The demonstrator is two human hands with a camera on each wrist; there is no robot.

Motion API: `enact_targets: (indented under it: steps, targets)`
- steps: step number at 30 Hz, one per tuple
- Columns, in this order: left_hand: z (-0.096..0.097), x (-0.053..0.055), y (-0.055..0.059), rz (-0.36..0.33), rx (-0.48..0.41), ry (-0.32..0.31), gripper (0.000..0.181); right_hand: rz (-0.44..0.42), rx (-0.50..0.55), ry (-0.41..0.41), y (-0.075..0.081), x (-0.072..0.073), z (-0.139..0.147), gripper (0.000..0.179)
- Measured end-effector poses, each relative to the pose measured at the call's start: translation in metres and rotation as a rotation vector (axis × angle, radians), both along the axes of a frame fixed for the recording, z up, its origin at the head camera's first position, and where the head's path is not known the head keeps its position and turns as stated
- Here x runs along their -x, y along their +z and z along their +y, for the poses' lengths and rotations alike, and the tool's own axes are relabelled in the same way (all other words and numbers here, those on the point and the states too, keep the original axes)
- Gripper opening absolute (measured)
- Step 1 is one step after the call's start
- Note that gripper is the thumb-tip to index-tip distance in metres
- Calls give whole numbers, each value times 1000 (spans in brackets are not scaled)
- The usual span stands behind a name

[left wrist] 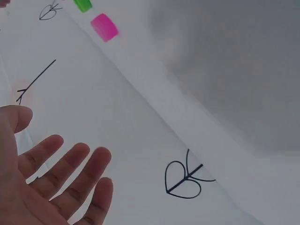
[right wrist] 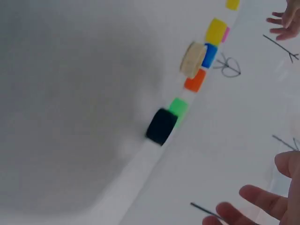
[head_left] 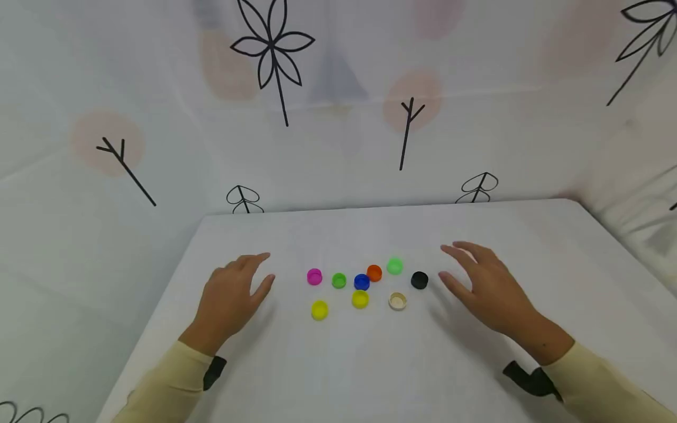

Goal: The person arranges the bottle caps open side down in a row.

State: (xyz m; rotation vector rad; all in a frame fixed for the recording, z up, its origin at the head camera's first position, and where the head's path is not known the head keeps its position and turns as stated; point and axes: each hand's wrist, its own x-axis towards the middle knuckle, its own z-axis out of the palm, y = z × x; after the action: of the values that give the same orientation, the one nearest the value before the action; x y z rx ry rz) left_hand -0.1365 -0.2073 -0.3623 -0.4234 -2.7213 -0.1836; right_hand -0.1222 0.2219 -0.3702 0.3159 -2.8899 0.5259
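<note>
My left hand (head_left: 226, 301) hovers over the left of the white table, fingers loosely extended and holding nothing. On the other side my right hand (head_left: 489, 291) is held the same way, nearest to a black bottle cap (head_left: 419, 280). Between the hands lie a magenta cap (head_left: 314, 277), a green cap (head_left: 339, 281), a blue cap (head_left: 362, 282), an orange cap (head_left: 374, 273) and a light green cap (head_left: 395, 266). Closer to me are a yellow cap (head_left: 319, 310), another yellow cap (head_left: 360, 299) and a cream cap (head_left: 398, 301), which shows its hollow inside.
The white table (head_left: 338, 370) has its far edge against a hanging cloth (head_left: 338, 158) printed with black plant drawings and pale blotches. Dark straps (head_left: 531, 380) show below both sleeves. Shadows of the arms fall on the tabletop.
</note>
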Motion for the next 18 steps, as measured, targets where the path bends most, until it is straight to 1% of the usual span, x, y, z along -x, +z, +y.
enact_targets:
  steps: [2,3,5,7,11,14,16,18]
  targets:
    - [8,-1,-1,40,-44,-34,39,9,90,37,2,-2,-15,40]
    - [12,-2,-2,49,-61,-45,35,11,136,58,3,-2,-23,33]
    - [17,-5,-6,32,-102,-53,28,8,223,106,2,-3,-40,21]
    - [22,-7,-11,-12,-142,-53,23,-9,305,160,-1,-4,-55,14]
    - [32,-10,-19,-153,-218,-25,17,-87,410,249,-6,-4,-81,12]
    - [37,-11,-21,-252,-247,6,16,-141,451,308,-8,-1,-99,13]
    - [39,-12,-22,-296,-253,19,16,-176,464,337,-9,1,-111,14]
    - [40,-12,-21,-325,-256,23,16,-213,471,356,-9,3,-123,15]
